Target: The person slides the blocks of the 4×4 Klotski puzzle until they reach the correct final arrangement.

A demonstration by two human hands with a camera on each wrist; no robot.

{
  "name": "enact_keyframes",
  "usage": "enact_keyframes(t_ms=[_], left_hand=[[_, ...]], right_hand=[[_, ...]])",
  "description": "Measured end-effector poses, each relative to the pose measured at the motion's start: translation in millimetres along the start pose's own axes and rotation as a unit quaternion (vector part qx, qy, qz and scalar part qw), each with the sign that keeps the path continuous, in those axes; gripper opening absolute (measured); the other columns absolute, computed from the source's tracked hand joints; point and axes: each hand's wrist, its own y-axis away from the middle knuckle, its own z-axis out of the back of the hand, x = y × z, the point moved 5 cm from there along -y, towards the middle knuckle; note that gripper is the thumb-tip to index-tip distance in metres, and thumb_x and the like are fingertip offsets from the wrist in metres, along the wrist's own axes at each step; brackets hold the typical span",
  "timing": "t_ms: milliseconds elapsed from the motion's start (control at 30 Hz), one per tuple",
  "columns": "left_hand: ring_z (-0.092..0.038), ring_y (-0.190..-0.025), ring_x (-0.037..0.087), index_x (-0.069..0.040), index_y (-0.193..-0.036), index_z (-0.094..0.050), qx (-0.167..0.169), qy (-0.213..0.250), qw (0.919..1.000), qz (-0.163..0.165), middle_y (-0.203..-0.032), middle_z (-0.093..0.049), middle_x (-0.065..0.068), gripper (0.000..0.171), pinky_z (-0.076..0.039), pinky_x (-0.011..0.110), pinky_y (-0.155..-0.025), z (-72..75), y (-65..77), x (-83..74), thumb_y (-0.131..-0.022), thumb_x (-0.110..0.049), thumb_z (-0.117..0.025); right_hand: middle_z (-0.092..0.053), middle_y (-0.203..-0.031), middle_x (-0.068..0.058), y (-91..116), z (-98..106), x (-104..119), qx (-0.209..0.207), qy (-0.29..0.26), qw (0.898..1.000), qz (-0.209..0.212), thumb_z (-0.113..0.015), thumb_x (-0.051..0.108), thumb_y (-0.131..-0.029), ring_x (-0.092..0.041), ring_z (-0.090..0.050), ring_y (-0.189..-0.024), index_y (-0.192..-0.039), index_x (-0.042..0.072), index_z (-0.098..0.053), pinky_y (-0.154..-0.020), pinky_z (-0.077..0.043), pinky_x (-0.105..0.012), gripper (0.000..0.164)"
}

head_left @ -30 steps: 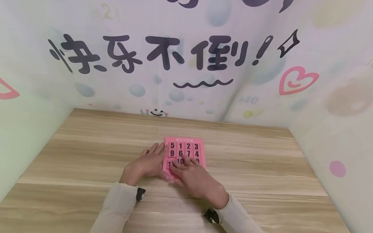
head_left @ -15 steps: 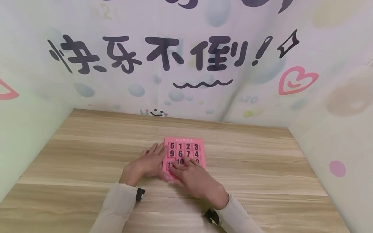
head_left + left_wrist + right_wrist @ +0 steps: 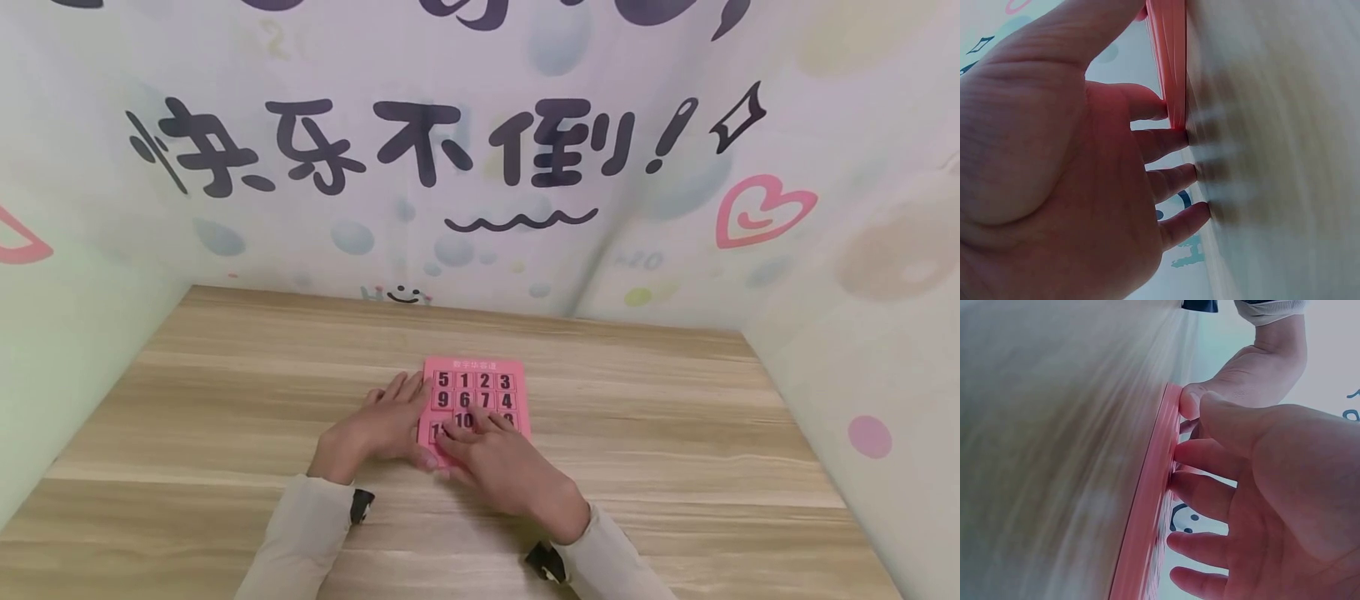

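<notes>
A pink number slide puzzle [image 3: 517,367] lies flat on the table, its black-numbered tiles facing up. My left hand [image 3: 375,429] holds it by the left side, fingers along that edge and thumb at the near left corner. In the left wrist view, the index and middle fingertips meet the puzzle's side [image 3: 1175,62]. My right hand [image 3: 502,462] lies over the near right part, fingertips on the tiles. A tile beginning with 1 [image 3: 436,431] sits below the 9, apart from it; its second digit is hidden under a finger. Several lower tiles are covered too.
The wood-grain table [image 3: 225,375] spreads around the puzzle. A printed cloth wall [image 3: 405,250] with large black characters stands behind it, and pale walls rise at both sides. A black wrist device [image 3: 362,506] shows at the left cuff, another [image 3: 546,562] at the right.
The tile beginning with 1 has slid slightly toward me, widening the gap below the 9. Both hands keep nearly the same place; the head view has tilted a little.
</notes>
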Motion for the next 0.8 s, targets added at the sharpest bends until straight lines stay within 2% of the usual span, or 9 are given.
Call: enact_keyframes(t_ms=[800], left_hand=[[0.002,-0.152,0.041,0.001,-0.157,-0.016,-0.006,-0.004,1.0,-0.003,-0.166,-0.005,0.018,0.117,-0.006,0.061,-0.121,-0.9,-0.6,1.7,-0.074,-0.043,-0.085]], right_hand=[[-0.052,-0.148,0.005,1.1,1.7,2.7,-0.007,0.015,1.0,0.007,-0.044,0.045,-0.104,-0.037,-0.039,-0.143,-0.142,0.024,-0.057,-0.116,-0.032,-0.056,0.046]])
